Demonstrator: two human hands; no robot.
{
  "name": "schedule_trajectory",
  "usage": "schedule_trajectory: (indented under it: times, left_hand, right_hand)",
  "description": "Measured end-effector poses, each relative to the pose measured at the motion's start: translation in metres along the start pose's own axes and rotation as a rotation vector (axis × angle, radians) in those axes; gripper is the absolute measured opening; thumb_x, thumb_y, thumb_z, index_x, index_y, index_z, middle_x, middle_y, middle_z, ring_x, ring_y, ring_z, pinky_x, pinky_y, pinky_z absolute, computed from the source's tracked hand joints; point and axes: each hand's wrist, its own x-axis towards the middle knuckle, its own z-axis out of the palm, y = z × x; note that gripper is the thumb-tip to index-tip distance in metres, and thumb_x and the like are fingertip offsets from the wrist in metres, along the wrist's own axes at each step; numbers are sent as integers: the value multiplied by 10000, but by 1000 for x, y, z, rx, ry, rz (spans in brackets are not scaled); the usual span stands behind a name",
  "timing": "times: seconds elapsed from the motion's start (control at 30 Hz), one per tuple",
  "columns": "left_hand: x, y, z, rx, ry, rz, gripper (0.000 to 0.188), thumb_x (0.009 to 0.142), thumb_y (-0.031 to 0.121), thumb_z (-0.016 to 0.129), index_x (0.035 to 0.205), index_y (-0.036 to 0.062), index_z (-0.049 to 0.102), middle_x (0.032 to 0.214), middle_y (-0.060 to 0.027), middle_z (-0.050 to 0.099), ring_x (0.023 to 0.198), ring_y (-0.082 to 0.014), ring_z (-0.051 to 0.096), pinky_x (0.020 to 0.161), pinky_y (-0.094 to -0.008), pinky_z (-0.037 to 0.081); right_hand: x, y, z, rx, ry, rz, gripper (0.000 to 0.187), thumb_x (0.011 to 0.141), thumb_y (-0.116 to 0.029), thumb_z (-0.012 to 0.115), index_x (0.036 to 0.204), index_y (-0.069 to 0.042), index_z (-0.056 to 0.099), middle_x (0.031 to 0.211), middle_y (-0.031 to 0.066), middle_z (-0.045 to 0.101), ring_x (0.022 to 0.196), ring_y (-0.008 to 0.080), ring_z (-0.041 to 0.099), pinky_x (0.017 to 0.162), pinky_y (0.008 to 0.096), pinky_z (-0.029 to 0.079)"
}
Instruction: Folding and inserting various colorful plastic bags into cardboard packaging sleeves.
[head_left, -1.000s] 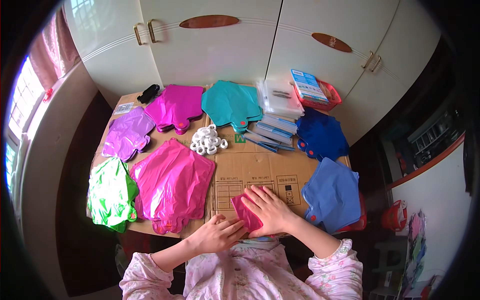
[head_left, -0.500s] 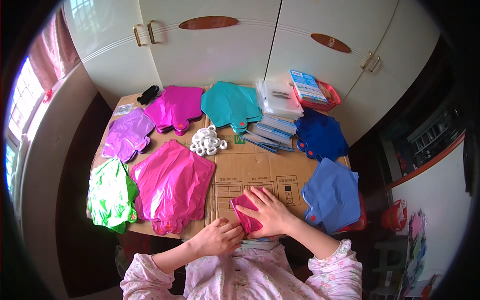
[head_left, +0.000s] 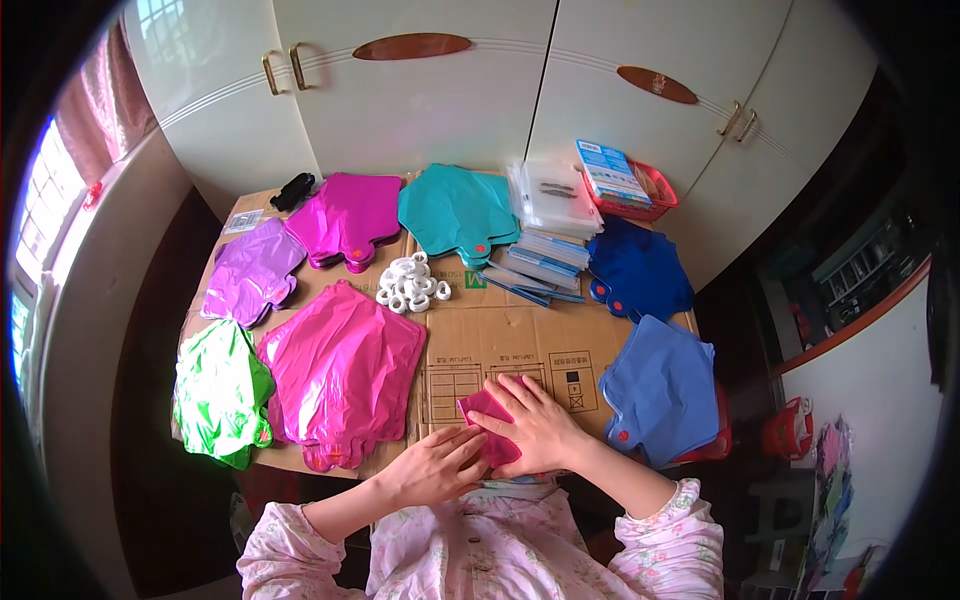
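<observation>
A small folded piece of pink foil [head_left: 480,404], likely a flat foil balloon, lies on the cardboard near its front edge. My right hand [head_left: 532,424] rests on it with the palm down and the fingers spread, hiding much of it. From the left, my left hand [head_left: 440,464] lays its fingers flat across the near part of the foil, just beside the right thumb. Neither hand has its fingers closed round anything. Left of my hands is a stack of larger flat foil balloons [head_left: 345,375] in the same pink.
More flat foil stacks line the cardboard [head_left: 500,325]: green [head_left: 222,390], lilac [head_left: 252,268], magenta [head_left: 345,218], teal [head_left: 460,212], navy [head_left: 642,268] and light blue [head_left: 662,390]. White rings [head_left: 410,283], clear packets [head_left: 540,262], plastic sleeves [head_left: 555,195] and a red basket [head_left: 655,190] sit among them.
My left hand has moved slightly up and right, its curled fingers flattening onto the foil. My right hand stays spread over it. The whole view has shifted slightly.
</observation>
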Motion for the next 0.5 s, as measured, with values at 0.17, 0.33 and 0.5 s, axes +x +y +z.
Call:
schedule_trajectory:
  times: [0.17,0.33,0.5]
  left_hand:
    - [0,-1,-4,-23,-6,12,355,810,324,649,1050,87,539,1195,-151,562,1148,-297,543,1004,-448,407]
    - [-2,0,1,55,-3,38,353,805,348,652,1018,85,553,1169,-147,574,1132,-293,554,999,-441,417]
    - [1,2,-1,30,-72,24,445,808,336,620,1141,50,549,1115,-127,585,1130,-288,548,1043,-428,378]
  right_hand:
    - [-3,4,7,-12,31,9,830,834,-630,504,1443,-98,322,1495,184,275,1397,327,236,1141,494,161]
    - [-7,22,3,27,35,18,602,967,-426,396,1429,-45,332,1483,142,335,1389,259,291,1133,503,177]
    - [-8,26,10,0,77,80,555,965,-369,427,1421,-60,362,1489,125,333,1389,243,296,1130,498,196]
